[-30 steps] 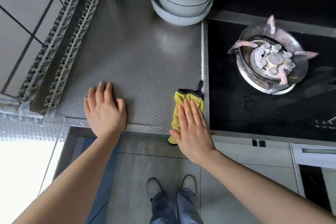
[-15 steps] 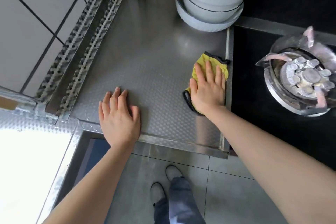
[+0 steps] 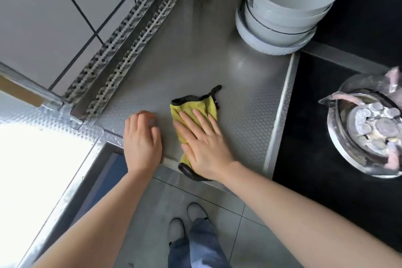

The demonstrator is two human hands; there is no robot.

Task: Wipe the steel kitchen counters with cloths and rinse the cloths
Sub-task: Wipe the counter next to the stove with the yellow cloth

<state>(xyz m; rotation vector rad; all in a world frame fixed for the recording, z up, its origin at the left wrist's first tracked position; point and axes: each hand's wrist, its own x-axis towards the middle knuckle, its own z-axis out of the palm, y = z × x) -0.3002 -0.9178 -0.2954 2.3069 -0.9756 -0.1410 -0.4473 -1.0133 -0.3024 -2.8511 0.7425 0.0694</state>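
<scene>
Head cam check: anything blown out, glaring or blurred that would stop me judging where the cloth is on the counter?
Head view: the lower-left surface is blown out to pure white, no detail; soft glare streaks on the steel counter near the stacked bowls; wide-angle bending at the edges; the left hand has blurred fingertips; the yellow cloth under the right hand reads clearly.

Hiding under the right hand: the yellow cloth's middle. Running off the right edge: the burner. Curling out of sight: left hand fingertips.
</scene>
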